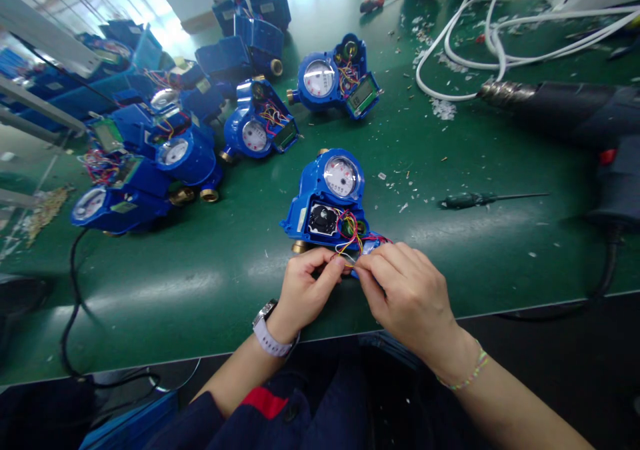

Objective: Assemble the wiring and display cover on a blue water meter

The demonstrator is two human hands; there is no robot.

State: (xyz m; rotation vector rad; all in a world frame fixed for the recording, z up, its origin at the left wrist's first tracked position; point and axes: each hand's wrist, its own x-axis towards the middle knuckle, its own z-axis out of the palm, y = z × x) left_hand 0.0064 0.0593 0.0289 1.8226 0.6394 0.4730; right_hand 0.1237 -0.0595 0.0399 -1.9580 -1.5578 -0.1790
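Wires (356,222) in red, yellow and white spill from the open compartment of a blue meter (320,182), which lies on the green tabletop (240,310) with its round dial facing up. At the near edge of this meter, the left hand (307,289) pinches a few of them between thumb and forefinger, and the right hand (407,289) grips them at its fingertips just beside. The two hands are close together, partly hiding a small blue part (371,245) at the near right of the meter. Whether the fingertips touch each other, I cannot tell.

Beyond the meter sits a second open meter (320,80) with a small display, and beyond it to the left a third open meter (254,130), also with a display. Farther left of the landmark meter is a crowd of blue meters (125,193), some with brass ends. To its right lies a green-handled screwdriver (463,201), pointing away from it. Well apart on the far right are a dark heat gun (555,109) and, farther back, looping white cable (447,33). A red and black screwdriver (373,5) lies far behind the meter, and pale scraps are scattered to its right
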